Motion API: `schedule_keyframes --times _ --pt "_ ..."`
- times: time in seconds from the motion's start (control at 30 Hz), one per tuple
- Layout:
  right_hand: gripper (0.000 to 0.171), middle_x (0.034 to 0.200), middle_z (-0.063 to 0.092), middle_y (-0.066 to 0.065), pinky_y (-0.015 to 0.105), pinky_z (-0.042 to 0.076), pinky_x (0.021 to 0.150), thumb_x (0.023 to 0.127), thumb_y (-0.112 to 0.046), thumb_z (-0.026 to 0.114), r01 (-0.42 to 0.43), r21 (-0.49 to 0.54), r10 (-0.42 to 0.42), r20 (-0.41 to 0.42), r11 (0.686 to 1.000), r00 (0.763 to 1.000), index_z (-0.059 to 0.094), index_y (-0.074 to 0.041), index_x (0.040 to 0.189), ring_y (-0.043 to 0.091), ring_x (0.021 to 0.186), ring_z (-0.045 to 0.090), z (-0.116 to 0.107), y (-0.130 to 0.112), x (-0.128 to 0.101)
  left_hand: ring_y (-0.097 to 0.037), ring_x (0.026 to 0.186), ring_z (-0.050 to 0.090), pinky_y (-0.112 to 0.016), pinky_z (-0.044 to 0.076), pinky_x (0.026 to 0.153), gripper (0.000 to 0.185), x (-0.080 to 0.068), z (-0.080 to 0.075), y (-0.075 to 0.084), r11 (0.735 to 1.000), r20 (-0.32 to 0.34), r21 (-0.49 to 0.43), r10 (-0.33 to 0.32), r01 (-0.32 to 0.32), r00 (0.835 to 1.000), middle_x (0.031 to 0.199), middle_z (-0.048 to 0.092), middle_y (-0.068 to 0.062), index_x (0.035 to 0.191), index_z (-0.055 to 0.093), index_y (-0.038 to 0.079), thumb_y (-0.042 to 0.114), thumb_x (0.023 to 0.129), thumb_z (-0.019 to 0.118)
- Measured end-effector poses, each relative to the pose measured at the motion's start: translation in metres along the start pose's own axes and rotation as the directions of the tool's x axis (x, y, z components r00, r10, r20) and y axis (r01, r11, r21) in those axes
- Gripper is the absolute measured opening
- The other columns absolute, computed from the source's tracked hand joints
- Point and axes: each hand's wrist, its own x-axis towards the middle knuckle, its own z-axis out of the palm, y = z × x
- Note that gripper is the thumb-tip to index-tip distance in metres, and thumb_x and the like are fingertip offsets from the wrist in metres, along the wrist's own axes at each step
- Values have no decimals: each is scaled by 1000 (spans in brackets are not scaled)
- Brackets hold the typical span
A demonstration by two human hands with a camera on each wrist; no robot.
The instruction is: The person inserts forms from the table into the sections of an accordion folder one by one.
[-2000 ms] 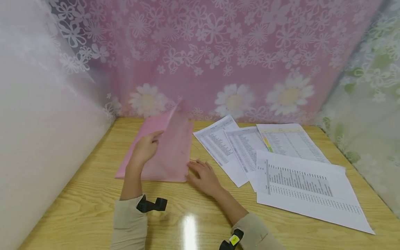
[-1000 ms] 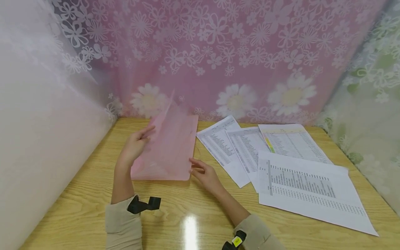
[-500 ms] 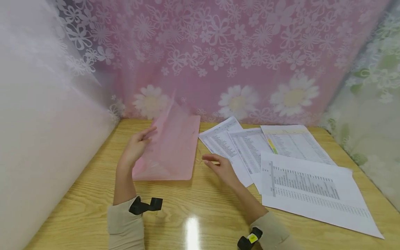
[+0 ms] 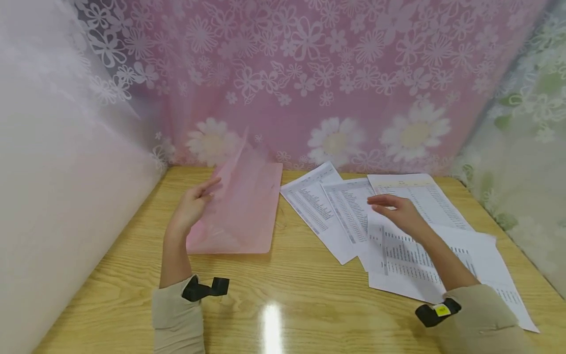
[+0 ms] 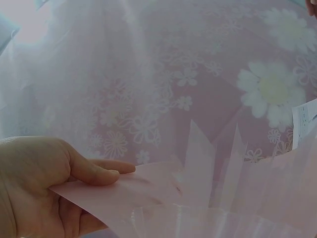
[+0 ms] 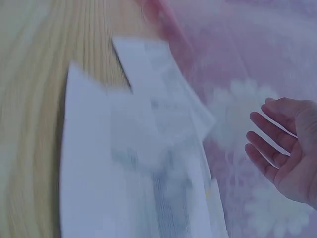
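Note:
My left hand [image 4: 191,209] holds the raised cover of a pink plastic folder [image 4: 254,211] on the left of the table. In the left wrist view the thumb [image 5: 94,173] lies over the cover's edge and other fingers are beneath it. Clear plastic sleeves [image 5: 200,153] stand up inside the folder. My right hand [image 4: 398,211] hovers over the printed sheets at the right, fingers apart and holding nothing in the right wrist view. Below it lies a wide printed sheet [image 4: 477,260], partly covered by the forearm. A sheet with a yellowish header [image 4: 402,181] lies behind that hand.
Two more printed sheets, a left one [image 4: 305,201] and a middle one [image 4: 347,196], overlap between the folder and the right hand. The wooden table [image 4: 309,295] ends at a pink flowered curtain [image 4: 283,108]. A pale wall covering [image 4: 66,172] closes the left side.
My right hand has left the folder's right edge and moved right, over the printed sheets. The left hand shifted slightly left on the cover, then stayed there. The folder now lies slightly further right.

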Motion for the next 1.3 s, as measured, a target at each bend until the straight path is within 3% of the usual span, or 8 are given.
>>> schedule_keyframes --times 0.17,0.37,0.7,0.83,0.97,1.13,1.23,1.3 --pt "44 124 51 20 50 40 82 94 -32 51 -84 -122 84 2 989 996 54 -1 125 37 110 46 -40 49 -19 -28 125 34 -38 34 87 46 1 -1 -1 1000 11 -4 -8 8 1000 139 39 -14 142 34 7 0 97 34" --pt "43 121 53 21 54 40 80 93 -32 53 -160 -216 161 -12 963 987 55 -1 123 39 109 45 -67 102 -36 -26 131 25 -39 32 90 44 3 -3 0 1000 3 2 -11 11 1000 140 38 -15 142 36 7 1 98 34" --pt "45 125 41 36 60 30 86 91 -19 57 -229 -286 255 56 930 965 49 8 125 51 112 36 -74 130 -43 -26 131 24 -42 30 97 46 4 -3 1 1000 7 19 -3 3 1000 139 40 -14 142 34 8 0 97 35" --pt "43 118 44 36 57 35 81 87 -12 59 -226 -304 257 66 925 964 50 8 124 48 103 43 -73 132 -42 -25 132 23 -41 31 94 46 3 -2 0 1000 9 17 -16 16 1000 139 40 -13 143 34 8 -1 97 35" --pt "39 108 52 32 45 45 72 86 -11 61 -177 -312 214 90 933 973 55 12 117 42 92 52 -79 129 -40 -25 132 23 -42 29 99 46 3 -2 0 1000 15 8 -20 20 1000 139 39 -13 143 34 9 0 97 35" --pt "40 107 55 30 32 45 67 89 -16 60 -186 -280 228 128 942 965 54 17 113 37 93 53 -89 125 -43 -26 132 23 -44 27 101 46 2 -3 0 1000 19 5 -24 24 1000 140 38 -14 143 34 8 -1 97 34" --pt "49 109 56 24 31 45 68 91 -20 58 -275 -151 298 158 949 942 46 17 121 27 89 54 -92 123 -47 -26 132 22 -45 26 101 46 2 -3 1 1000 19 4 -24 24 1000 141 37 -14 143 34 8 -1 97 34" --pt "56 107 57 17 31 46 68 92 -22 57 -353 -27 352 184 935 918 37 17 127 20 85 55 -93 122 -51 -26 133 21 -45 26 101 46 2 -3 1 1000 16 7 -24 24 1000 142 36 -13 143 34 8 0 98 33"
